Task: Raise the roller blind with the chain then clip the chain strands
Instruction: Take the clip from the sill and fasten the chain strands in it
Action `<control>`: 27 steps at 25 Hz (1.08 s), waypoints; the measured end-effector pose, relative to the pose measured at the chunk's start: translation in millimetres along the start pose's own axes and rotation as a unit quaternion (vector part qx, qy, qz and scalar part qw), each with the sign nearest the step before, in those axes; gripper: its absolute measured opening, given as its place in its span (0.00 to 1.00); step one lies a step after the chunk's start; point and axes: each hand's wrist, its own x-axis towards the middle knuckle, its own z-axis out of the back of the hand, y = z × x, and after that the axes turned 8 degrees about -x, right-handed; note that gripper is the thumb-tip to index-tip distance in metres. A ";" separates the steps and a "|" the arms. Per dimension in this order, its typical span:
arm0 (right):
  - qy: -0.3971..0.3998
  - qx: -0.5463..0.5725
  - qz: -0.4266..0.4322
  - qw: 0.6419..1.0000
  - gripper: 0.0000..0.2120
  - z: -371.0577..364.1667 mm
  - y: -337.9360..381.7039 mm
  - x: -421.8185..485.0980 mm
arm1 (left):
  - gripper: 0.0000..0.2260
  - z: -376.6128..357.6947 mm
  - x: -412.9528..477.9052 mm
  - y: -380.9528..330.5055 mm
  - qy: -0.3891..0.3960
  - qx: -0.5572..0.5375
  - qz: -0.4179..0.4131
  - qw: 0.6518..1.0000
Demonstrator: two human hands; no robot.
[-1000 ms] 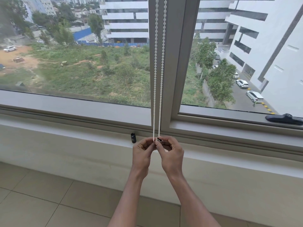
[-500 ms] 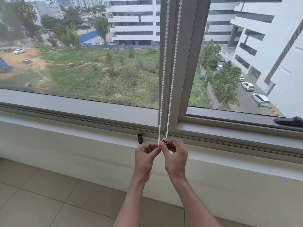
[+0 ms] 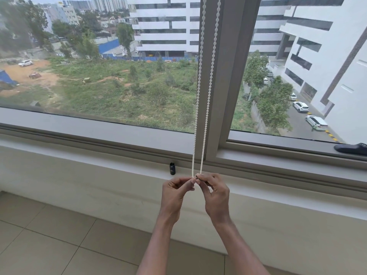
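Two strands of a white bead chain (image 3: 204, 96) hang straight down in front of the grey window mullion (image 3: 228, 76). Both hands meet at the chain's lower end, just below the sill. My left hand (image 3: 174, 193) pinches the left strand between thumb and forefinger. My right hand (image 3: 215, 195) holds a small dark clip (image 3: 198, 177) with a metal loop against the right strand; most of the clip is hidden by the fingers. The roller blind itself is out of view above the frame.
A small black cylinder (image 3: 172, 168) stands on the white sill (image 3: 99, 161) left of the chain. A black window handle (image 3: 351, 148) lies on the right frame. Below the sill are a white wall and beige floor tiles (image 3: 49, 245).
The view has shifted slightly left and up, so the chain and hands sit further right in frame. The hands keep the same pinch at the chain's lower end.
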 end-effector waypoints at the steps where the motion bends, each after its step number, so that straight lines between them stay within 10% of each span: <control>1: 0.010 -0.007 0.008 1.000 0.15 0.1 0.1 -2.3 | 0.11 0.1 -0.1 -1.3 0.000 -0.011 -0.003 1.000; 11: 0.028 0.020 -0.002 0.999 0.22 -2.5 0.9 -2.8 | 0.15 -12.1 5.8 -32.4 0.119 0.175 0.001 0.977; 16: 0.023 0.059 -0.028 0.998 0.20 -4.0 -1.2 -2.8 | 0.01 -27.5 9.1 -37.2 0.047 0.232 -0.030 0.971; 27: 0.032 0.134 -0.095 0.986 0.20 -14.2 6.4 1.2 | 0.09 -29.0 14.9 -49.0 -0.048 0.319 -0.036 0.946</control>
